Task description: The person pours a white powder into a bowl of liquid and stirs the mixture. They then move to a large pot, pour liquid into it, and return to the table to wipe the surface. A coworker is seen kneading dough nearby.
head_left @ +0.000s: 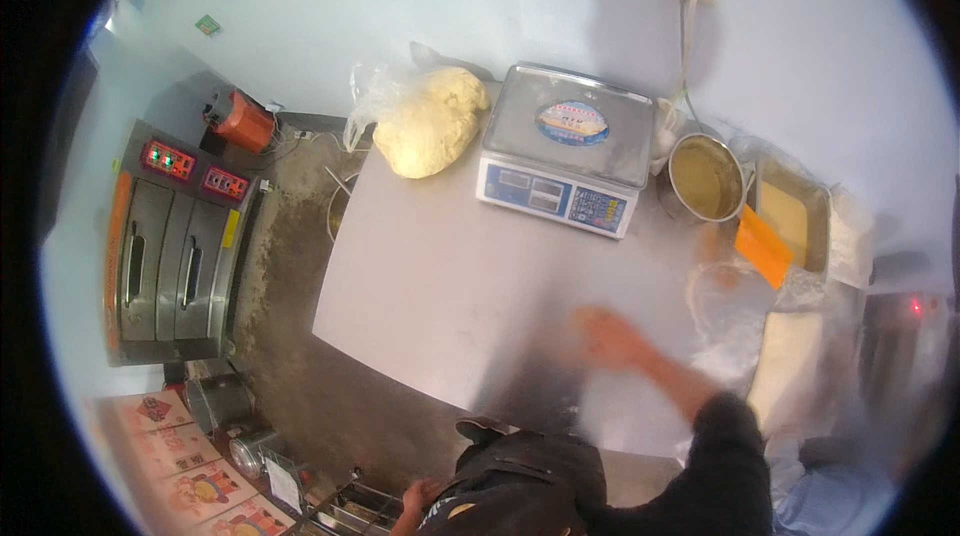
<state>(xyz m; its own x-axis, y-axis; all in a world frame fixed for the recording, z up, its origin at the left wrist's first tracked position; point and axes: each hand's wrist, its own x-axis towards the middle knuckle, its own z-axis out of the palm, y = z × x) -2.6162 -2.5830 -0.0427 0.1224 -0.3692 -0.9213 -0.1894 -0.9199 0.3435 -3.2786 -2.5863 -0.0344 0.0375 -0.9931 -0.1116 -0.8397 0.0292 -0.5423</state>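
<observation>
My right hand (607,338) hangs over the front part of the pale table (420,286), smeared by motion; its fingers cannot be read. Low in the picture, my left hand (424,496) is down beside my dark apron (525,471), off the table, its fingers mostly hidden. Farther back on the table stands a digital scale (568,151) with a steel pan that bears nothing. Left of it, a yellow dough-like mass (432,126) rests in a clear plastic bag. White powder (728,341) dusts the tabletop to the right of my right hand.
A steel pot (706,177) of yellowish contents and a rectangular tub (822,221) with an orange scraper (765,248) stand at the right. A long white slab (785,366) lies nearer. Left, on the floor, are a deck oven (178,266) and printed cartons (185,461).
</observation>
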